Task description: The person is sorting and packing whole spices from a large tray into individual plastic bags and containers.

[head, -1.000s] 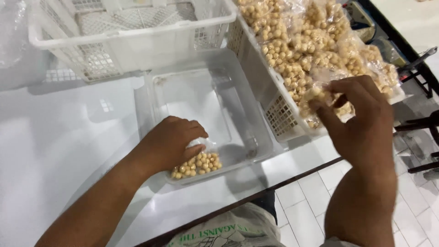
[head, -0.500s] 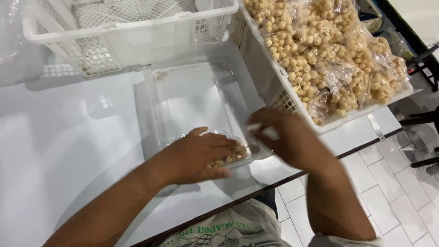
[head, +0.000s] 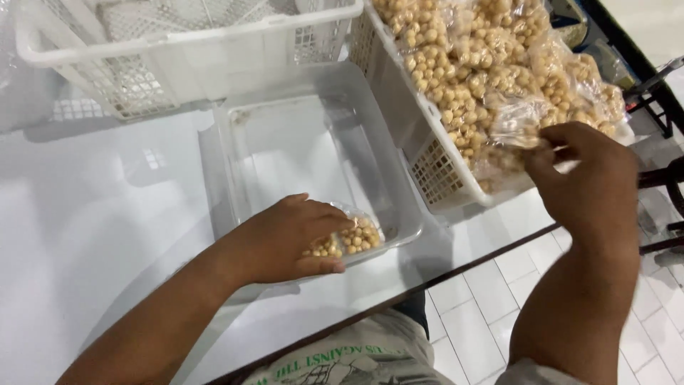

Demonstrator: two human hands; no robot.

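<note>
While the left hand presses flat on a small bag of chickpeas in the clear tray's near corner, the right hand pinches another clear bag in the white basket.

Left hand palm down, fingers flat; right hand raised, fingertips pinched.
</note>
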